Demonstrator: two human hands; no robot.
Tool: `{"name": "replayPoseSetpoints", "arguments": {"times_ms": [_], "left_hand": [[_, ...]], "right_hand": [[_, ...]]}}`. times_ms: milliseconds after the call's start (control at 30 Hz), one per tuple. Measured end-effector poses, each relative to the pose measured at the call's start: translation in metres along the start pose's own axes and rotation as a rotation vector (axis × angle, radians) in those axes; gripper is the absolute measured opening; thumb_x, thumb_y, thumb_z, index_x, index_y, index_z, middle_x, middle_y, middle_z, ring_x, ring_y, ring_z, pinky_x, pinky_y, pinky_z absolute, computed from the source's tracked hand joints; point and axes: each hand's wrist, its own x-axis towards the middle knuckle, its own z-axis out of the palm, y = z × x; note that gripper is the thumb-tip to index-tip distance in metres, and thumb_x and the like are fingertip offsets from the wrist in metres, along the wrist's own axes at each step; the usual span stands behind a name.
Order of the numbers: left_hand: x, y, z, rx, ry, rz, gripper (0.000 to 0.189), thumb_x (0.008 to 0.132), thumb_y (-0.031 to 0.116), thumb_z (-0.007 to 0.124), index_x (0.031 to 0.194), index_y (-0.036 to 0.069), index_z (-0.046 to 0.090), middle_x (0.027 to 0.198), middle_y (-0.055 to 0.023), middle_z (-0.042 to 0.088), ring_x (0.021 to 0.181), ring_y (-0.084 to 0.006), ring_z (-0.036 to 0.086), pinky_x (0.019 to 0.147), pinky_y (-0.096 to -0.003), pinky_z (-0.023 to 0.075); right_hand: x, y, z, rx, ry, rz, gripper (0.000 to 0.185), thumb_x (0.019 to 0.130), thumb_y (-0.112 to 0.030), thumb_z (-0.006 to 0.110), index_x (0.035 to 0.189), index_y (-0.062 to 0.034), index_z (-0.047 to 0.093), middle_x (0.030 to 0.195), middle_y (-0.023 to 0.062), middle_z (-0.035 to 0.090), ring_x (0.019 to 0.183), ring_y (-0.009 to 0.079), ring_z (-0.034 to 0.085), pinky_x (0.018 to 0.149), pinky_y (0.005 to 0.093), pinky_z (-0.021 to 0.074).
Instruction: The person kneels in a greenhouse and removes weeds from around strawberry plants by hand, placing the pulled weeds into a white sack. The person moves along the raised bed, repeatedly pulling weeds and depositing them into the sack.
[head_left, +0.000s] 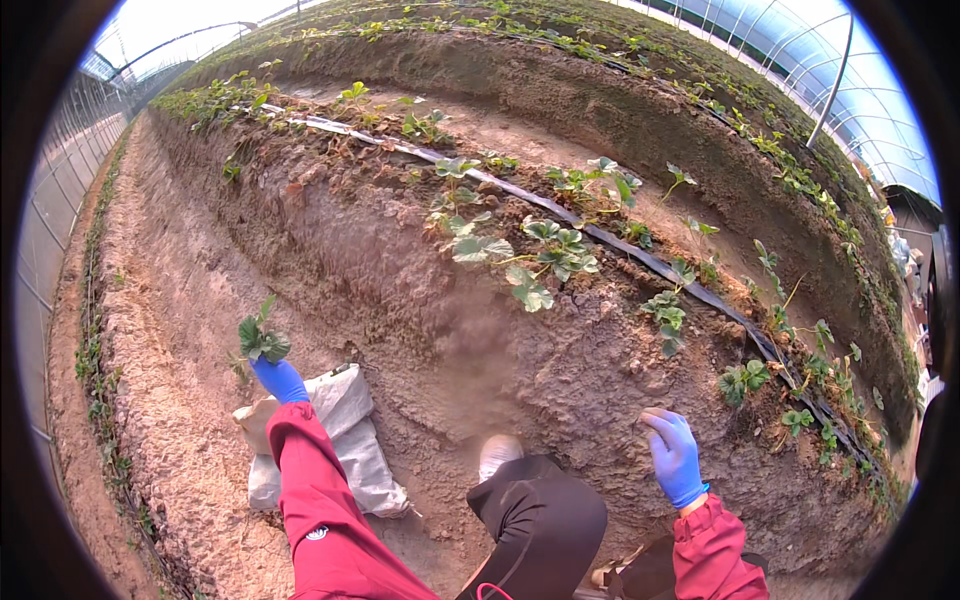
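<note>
My left hand (280, 379), in a blue glove, is closed on a small bunch of green strawberry leaves (262, 342) held above the furrow at the left. Just beneath that wrist lies a whitish woven sack (351, 442) on the soil. My right hand (673, 454), also blue-gloved, is over the side of the raised bed with its fingers bent; soil-coloured matter shows at the fingertips, and whether anything is held there I cannot tell. Strawberry plants (551, 255) grow on the bed in front of me, along a dark drip tape (637, 253).
The raised soil bed (480, 330) slopes down to the furrow where my legs (544, 517) are. More planted beds run behind it. A metal pole (832, 82) of the plastic tunnel stands at the upper right. A pale side wall (52, 217) runs along the left.
</note>
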Motion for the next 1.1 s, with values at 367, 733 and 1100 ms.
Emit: {"name": "replayPoseSetpoints", "arguments": {"times_ms": [367,733,1100], "left_hand": [[-0.099,-0.159,-0.058,1.025,-1.769,-0.103,0.044,0.099,0.035,0.051,0.13,0.01,0.069,0.137,-0.0172,0.065,0.127,-0.0356,0.062,0.103,-0.0479,0.0501],[-0.267,-0.109,-0.166,0.89,-2.503,0.346,0.047,0.095,0.046,0.055,0.123,0.012,0.073,0.129,-0.0156,0.068,0.121,-0.035,0.065,0.102,-0.0461,0.0513],[-0.206,-0.045,-0.103,1.127,-2.228,0.63,0.047,0.089,0.05,0.063,0.111,0.011,0.078,0.116,-0.0184,0.073,0.111,-0.0358,0.069,0.096,-0.0439,0.0542]], "right_hand": [[-0.062,0.067,0.016,-0.318,-0.242,0.104,0.022,0.086,-0.003,0.066,0.107,-0.0053,0.071,0.109,0.0122,0.071,0.105,0.0351,0.064,0.094,0.0444,0.0497],[-0.118,0.061,0.016,-0.286,-0.271,0.129,0.019,0.089,-0.015,0.066,0.107,-0.0107,0.071,0.107,0.0086,0.07,0.103,0.0323,0.064,0.092,0.0462,0.0491],[-0.15,0.119,-0.078,-0.386,0.18,0.358,0.027,0.086,-0.013,0.071,0.112,-0.008,0.07,0.116,0.0116,0.071,0.106,0.034,0.065,0.093,0.0456,0.0506]]}}
